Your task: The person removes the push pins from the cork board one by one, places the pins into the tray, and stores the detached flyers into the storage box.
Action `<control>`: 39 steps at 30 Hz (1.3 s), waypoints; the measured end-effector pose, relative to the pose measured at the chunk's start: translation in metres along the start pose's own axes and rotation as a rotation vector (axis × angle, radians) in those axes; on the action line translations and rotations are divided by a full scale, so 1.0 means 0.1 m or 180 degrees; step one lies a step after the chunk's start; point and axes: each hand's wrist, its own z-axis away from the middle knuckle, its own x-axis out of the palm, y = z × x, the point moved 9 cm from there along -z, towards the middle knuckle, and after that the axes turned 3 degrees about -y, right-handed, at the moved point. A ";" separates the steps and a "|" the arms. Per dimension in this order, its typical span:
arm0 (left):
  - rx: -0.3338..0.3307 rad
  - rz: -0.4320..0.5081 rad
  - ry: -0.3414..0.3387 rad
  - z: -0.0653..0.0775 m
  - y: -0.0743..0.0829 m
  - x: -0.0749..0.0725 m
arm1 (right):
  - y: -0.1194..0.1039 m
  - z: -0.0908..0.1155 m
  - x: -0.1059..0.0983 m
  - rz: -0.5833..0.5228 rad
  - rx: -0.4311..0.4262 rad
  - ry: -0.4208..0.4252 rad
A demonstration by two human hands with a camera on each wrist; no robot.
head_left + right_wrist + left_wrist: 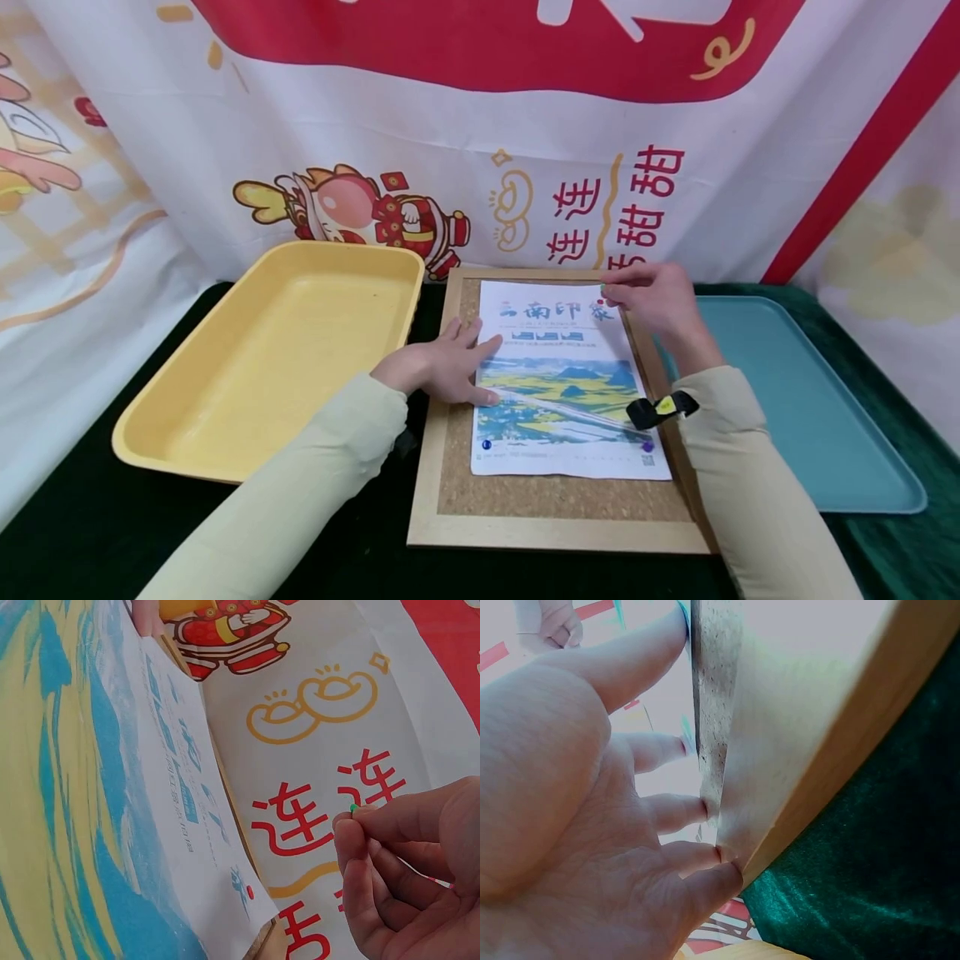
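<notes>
A printed paper sheet (555, 342) with a painted landscape lies on a wood-framed cork board (525, 502). My left hand (446, 367) rests spread over the sheet's left edge and the board's frame, its fingers straight. Beside the sheet's upper right corner, my right hand (663, 308) pinches a small green push pin (354, 809) between thumb and forefinger, apart from the paper in the right wrist view. A red push pin (250, 892) sits in that corner. Lower down are a blue push pin (487, 445) at left and a purple push pin (647, 447) at right.
To the left stands a deep yellow tray (262, 375); a flat blue tray (810, 400) lies to the right, partly behind the right arm. Dark green cloth (337, 533) covers the table. Behind hangs a printed white and red curtain (450, 125).
</notes>
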 end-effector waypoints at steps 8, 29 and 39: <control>-0.0008 -0.0017 0.0005 -0.01 0.00 0.01 | 0.09 -0.01 -0.11 -0.0002 0.0117 0.0089; -0.0001 0.0003 0.0014 0.02 0.00 -0.01 | 0.21 -0.07 -0.24 -0.0095 0.0198 0.0144; -0.0016 -0.0009 0.0028 0.01 0.01 -0.01 | 0.20 -0.07 -0.24 -0.0096 0.0215 0.0142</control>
